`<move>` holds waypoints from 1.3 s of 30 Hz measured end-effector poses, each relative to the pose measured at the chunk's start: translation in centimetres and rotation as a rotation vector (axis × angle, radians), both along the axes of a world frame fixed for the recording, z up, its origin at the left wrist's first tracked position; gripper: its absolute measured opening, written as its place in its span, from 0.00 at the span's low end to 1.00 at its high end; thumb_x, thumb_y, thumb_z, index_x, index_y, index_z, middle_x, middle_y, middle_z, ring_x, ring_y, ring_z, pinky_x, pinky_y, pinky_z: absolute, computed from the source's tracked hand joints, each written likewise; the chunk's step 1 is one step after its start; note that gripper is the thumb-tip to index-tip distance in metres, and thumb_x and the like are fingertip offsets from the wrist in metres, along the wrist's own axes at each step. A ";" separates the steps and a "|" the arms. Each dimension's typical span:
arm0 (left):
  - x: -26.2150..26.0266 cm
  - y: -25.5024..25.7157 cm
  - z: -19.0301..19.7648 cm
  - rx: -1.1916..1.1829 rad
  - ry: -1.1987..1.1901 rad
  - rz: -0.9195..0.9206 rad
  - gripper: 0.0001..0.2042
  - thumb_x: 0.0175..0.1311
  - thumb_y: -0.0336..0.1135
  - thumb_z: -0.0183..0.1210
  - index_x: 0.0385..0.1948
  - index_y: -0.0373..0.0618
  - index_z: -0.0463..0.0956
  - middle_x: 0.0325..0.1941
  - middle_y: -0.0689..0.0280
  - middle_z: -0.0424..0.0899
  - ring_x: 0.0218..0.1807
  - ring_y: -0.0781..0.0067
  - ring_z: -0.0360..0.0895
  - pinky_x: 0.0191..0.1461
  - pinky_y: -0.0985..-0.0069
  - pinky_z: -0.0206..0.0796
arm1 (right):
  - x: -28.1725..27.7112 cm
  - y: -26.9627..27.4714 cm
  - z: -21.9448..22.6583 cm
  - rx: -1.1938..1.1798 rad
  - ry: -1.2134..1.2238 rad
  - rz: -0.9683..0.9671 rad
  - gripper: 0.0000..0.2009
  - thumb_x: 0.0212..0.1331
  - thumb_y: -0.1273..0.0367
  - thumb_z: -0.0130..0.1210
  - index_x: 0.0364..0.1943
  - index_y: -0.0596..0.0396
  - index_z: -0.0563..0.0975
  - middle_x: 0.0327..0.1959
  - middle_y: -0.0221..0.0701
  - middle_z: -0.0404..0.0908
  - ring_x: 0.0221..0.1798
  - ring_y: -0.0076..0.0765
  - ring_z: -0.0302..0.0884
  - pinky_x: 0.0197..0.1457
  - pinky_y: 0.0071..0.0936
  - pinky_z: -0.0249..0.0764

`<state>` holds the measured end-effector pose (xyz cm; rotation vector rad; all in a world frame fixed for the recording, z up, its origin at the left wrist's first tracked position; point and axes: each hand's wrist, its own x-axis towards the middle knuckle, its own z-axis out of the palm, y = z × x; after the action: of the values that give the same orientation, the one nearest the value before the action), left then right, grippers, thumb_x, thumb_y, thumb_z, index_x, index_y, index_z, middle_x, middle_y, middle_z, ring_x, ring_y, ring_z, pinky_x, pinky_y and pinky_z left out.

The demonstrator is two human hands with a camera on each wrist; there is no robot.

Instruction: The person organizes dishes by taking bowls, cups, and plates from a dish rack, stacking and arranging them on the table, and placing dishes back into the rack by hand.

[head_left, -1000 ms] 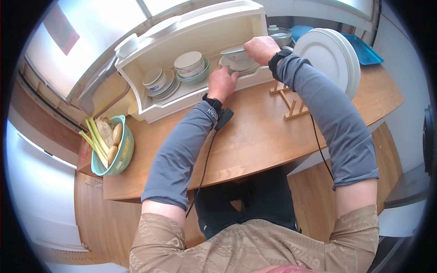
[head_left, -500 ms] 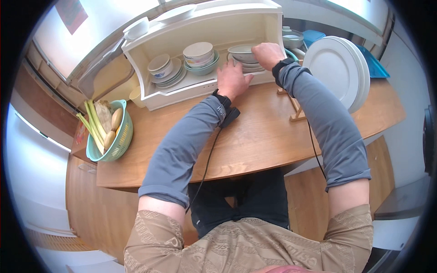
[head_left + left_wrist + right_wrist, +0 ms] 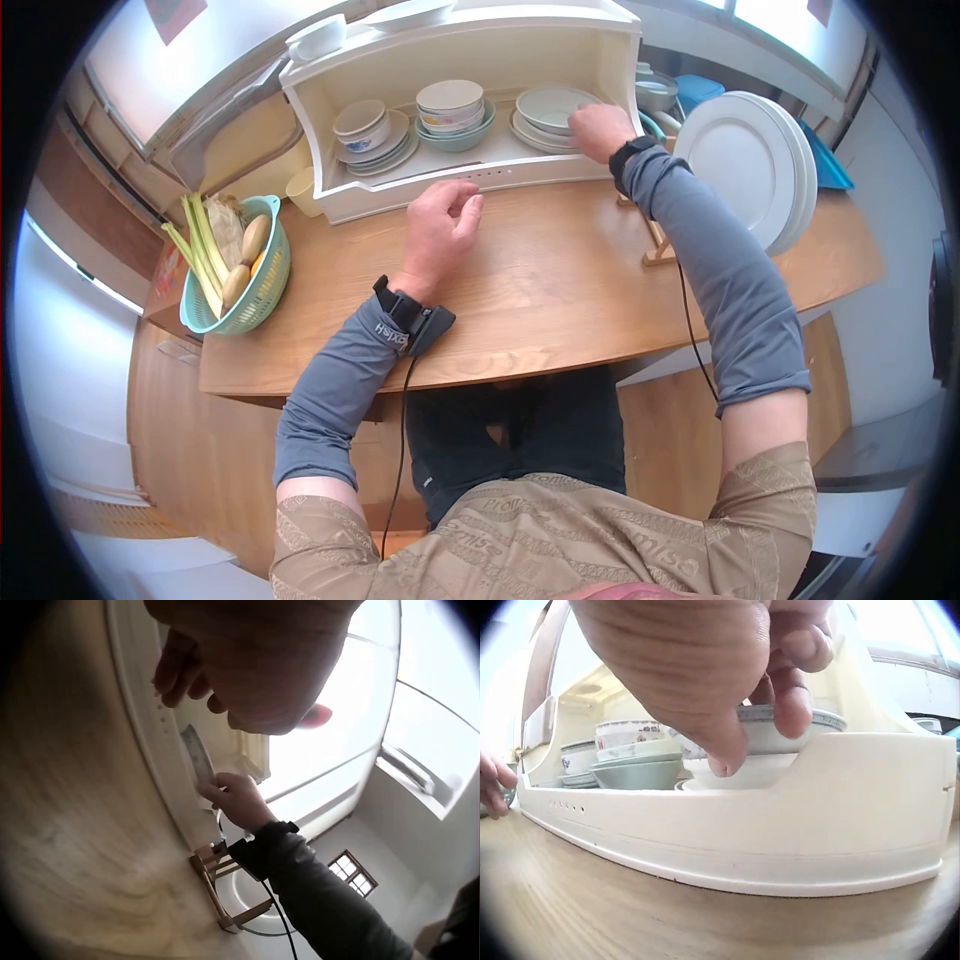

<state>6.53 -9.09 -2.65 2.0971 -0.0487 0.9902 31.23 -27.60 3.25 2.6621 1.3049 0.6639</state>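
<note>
At the right end of the white shelf unit, a shallow patterned bowl (image 3: 545, 108) sits over a stack of white dishes (image 3: 540, 140). My right hand (image 3: 600, 132) holds its right rim; the right wrist view shows the thumb (image 3: 726, 750) in front of the bowl (image 3: 769, 736) and fingers over the rim. My left hand (image 3: 440, 232) is over the table before the shelf, fingers loosely bent, holding nothing. In the left wrist view my left hand (image 3: 255, 664) is near the camera, with my right hand (image 3: 241, 802) at the bowl (image 3: 197, 755) beyond.
More bowls (image 3: 450, 108) and stacked dishes (image 3: 385, 155) stand in the shelf. Large white plates (image 3: 735, 165) stand in a wooden rack (image 3: 660, 252) at right. A green basket (image 3: 262, 290) of vegetables is at left on the table (image 3: 520, 300). Cables hang from both wrists.
My left hand has left the dishes and drawn back to the left and toward the body. The bowl, tilted earlier, now lies flatter on the stack, my right hand still at its rim.
</note>
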 end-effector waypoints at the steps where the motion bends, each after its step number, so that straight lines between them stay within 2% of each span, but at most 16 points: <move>1: -0.4 0.6 -0.1 -0.014 0.013 0.011 0.09 0.65 0.31 0.63 0.41 0.35 0.84 0.38 0.55 0.86 0.33 0.67 0.85 0.39 0.73 0.77 | 0.0 0.2 -0.3 -0.009 -0.045 0.021 0.09 0.61 0.69 0.55 0.35 0.54 0.87 0.39 0.42 0.87 0.43 0.51 0.87 0.46 0.43 0.84; 6: -0.7 2.2 -1.0 -0.078 -0.028 0.019 0.08 0.66 0.31 0.62 0.38 0.35 0.84 0.33 0.58 0.86 0.30 0.70 0.83 0.37 0.74 0.76 | 0.5 1.7 -1.2 -0.007 -0.123 -0.006 0.09 0.61 0.70 0.54 0.34 0.53 0.87 0.41 0.41 0.87 0.45 0.50 0.87 0.46 0.43 0.84; 11: -0.7 3.3 -2.5 -0.207 0.039 -0.062 0.08 0.67 0.33 0.62 0.35 0.36 0.84 0.25 0.61 0.85 0.27 0.76 0.79 0.33 0.76 0.71 | 1.1 2.9 -1.1 -0.002 -0.110 -0.022 0.10 0.61 0.72 0.52 0.35 0.53 0.87 0.42 0.41 0.87 0.46 0.51 0.87 0.48 0.44 0.83; 14: -1.0 3.5 -2.3 -0.185 0.071 -0.078 0.09 0.71 0.32 0.60 0.38 0.35 0.84 0.29 0.66 0.86 0.31 0.79 0.83 0.37 0.79 0.74 | 1.4 3.6 -0.9 -0.029 -0.082 -0.047 0.10 0.62 0.71 0.52 0.36 0.54 0.87 0.42 0.41 0.87 0.46 0.51 0.87 0.48 0.44 0.83; 18: -0.9 3.4 -2.5 -0.181 0.086 -0.097 0.09 0.71 0.33 0.59 0.37 0.35 0.84 0.28 0.66 0.86 0.31 0.79 0.84 0.36 0.79 0.75 | 1.7 4.1 -1.0 -0.046 -0.074 -0.077 0.11 0.62 0.72 0.51 0.36 0.54 0.87 0.43 0.42 0.86 0.47 0.51 0.86 0.49 0.44 0.83; 21: -0.7 3.4 -2.8 -0.210 0.108 -0.115 0.09 0.71 0.33 0.59 0.37 0.35 0.84 0.28 0.66 0.86 0.31 0.78 0.84 0.36 0.78 0.75 | 1.0 4.2 -1.0 0.010 -0.090 -0.086 0.09 0.62 0.70 0.54 0.36 0.55 0.86 0.42 0.43 0.86 0.46 0.52 0.86 0.48 0.45 0.83; 23: -0.6 3.6 -2.9 -0.205 0.092 -0.116 0.09 0.71 0.33 0.60 0.36 0.35 0.84 0.28 0.65 0.86 0.30 0.78 0.84 0.35 0.78 0.75 | -0.7 4.5 -0.9 0.280 -0.119 -0.029 0.08 0.61 0.68 0.58 0.36 0.55 0.85 0.41 0.42 0.86 0.43 0.51 0.86 0.47 0.45 0.82; 24: -0.6 3.6 -2.9 -0.203 0.091 -0.112 0.09 0.71 0.33 0.60 0.36 0.35 0.84 0.28 0.65 0.86 0.30 0.78 0.84 0.35 0.78 0.75 | -1.9 4.8 -1.0 0.283 -0.119 -0.026 0.08 0.61 0.68 0.58 0.36 0.55 0.85 0.41 0.42 0.86 0.43 0.51 0.86 0.47 0.45 0.82; 26: -0.5 3.4 -2.9 -0.265 0.033 -0.121 0.09 0.66 0.34 0.61 0.32 0.36 0.84 0.25 0.57 0.84 0.25 0.69 0.79 0.32 0.71 0.70 | -4.7 5.3 -1.7 0.681 0.034 0.270 0.08 0.61 0.67 0.60 0.36 0.56 0.84 0.39 0.40 0.87 0.40 0.51 0.85 0.45 0.44 0.80; 28: -0.6 3.6 -2.8 -0.219 0.074 -0.126 0.10 0.69 0.33 0.60 0.34 0.35 0.84 0.27 0.61 0.86 0.28 0.73 0.82 0.34 0.75 0.73 | -8.2 5.7 -3.4 0.695 0.310 0.421 0.09 0.63 0.66 0.59 0.38 0.56 0.85 0.34 0.38 0.87 0.34 0.45 0.85 0.41 0.38 0.79; 30: -0.4 3.7 -3.0 -0.166 0.121 -0.140 0.10 0.72 0.33 0.59 0.36 0.35 0.84 0.30 0.65 0.87 0.32 0.77 0.85 0.36 0.79 0.76 | -11.9 5.4 -5.0 0.580 0.619 0.362 0.10 0.65 0.66 0.59 0.40 0.59 0.85 0.28 0.37 0.86 0.28 0.35 0.82 0.36 0.34 0.78; 31: -0.2 3.7 -3.2 -0.180 0.130 -0.154 0.10 0.72 0.33 0.58 0.36 0.35 0.84 0.30 0.65 0.87 0.32 0.78 0.85 0.36 0.79 0.76 | -13.1 5.3 -5.6 0.588 0.619 0.358 0.10 0.65 0.66 0.59 0.40 0.59 0.85 0.28 0.37 0.86 0.28 0.35 0.82 0.36 0.34 0.78; 33: -0.3 3.8 -3.4 -0.182 0.153 -0.162 0.10 0.72 0.34 0.58 0.36 0.35 0.84 0.31 0.65 0.87 0.32 0.78 0.85 0.36 0.79 0.77 | -14.7 5.4 -6.5 0.670 0.998 0.347 0.11 0.68 0.65 0.59 0.40 0.59 0.85 0.25 0.32 0.86 0.24 0.23 0.77 0.31 0.27 0.76; 34: -0.5 3.8 -3.1 -0.192 0.168 -0.160 0.10 0.73 0.33 0.58 0.36 0.35 0.84 0.32 0.65 0.87 0.33 0.78 0.85 0.37 0.79 0.77 | -14.7 5.5 -6.7 0.680 1.009 0.355 0.11 0.68 0.65 0.59 0.40 0.59 0.85 0.25 0.32 0.86 0.24 0.23 0.77 0.31 0.27 0.76; 37: -0.8 3.9 -2.7 -0.205 0.215 -0.145 0.10 0.73 0.33 0.58 0.37 0.35 0.84 0.33 0.64 0.87 0.33 0.78 0.85 0.38 0.79 0.78 | -13.8 5.3 -7.5 0.753 1.237 0.311 0.12 0.69 0.63 0.59 0.40 0.58 0.85 0.26 0.25 0.84 0.23 0.16 0.74 0.27 0.17 0.71; 39: -0.9 3.8 -2.7 -0.211 0.253 -0.142 0.10 0.73 0.33 0.58 0.38 0.34 0.83 0.33 0.64 0.88 0.33 0.78 0.85 0.38 0.79 0.78 | -13.2 5.0 -7.9 0.740 1.288 0.333 0.12 0.69 0.63 0.60 0.40 0.58 0.85 0.26 0.26 0.84 0.23 0.16 0.74 0.27 0.18 0.71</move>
<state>5.63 -5.26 -5.34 1.9775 0.0339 0.6134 18.02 -22.61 -4.69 3.6268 2.0313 -1.0222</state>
